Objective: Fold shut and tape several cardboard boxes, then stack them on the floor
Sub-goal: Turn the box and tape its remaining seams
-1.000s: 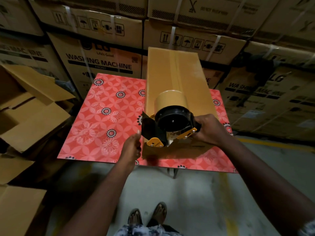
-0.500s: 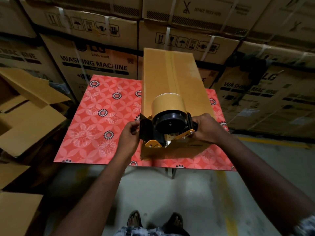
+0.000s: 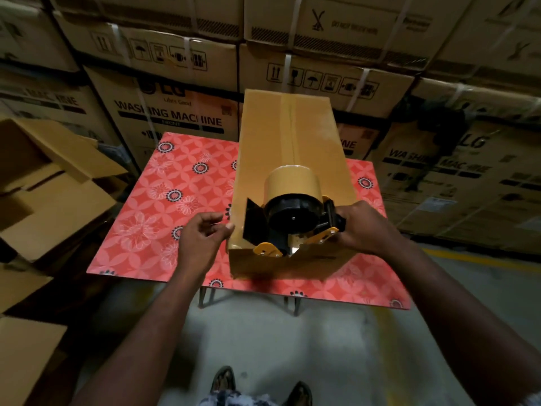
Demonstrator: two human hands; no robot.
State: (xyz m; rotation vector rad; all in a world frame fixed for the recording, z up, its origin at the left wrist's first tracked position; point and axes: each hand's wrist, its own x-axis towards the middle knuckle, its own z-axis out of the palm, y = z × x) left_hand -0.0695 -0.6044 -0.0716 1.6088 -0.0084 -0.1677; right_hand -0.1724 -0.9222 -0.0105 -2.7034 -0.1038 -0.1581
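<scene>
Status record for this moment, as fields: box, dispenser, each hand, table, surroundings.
box: closed cardboard box, lengthwise on the table, top seam apparently taped
tape dispenser: black and yellow, at the box's near end, tan roll uppermost
right hand: grips the dispenser's handle
left hand: beside the box's near left corner, fingers curled; contact unclear
table: red floral top
surroundings: open boxes at left; washing machine cartons stacked behind

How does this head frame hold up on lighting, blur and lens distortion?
Head view: dim light, brightest on the red flowered table and the cardboard box, corners near black; head view's wide angle bows the stacked washing machine cartons; left hand slightly soft, tape dispenser in the right hand fairly sharp.
</scene>
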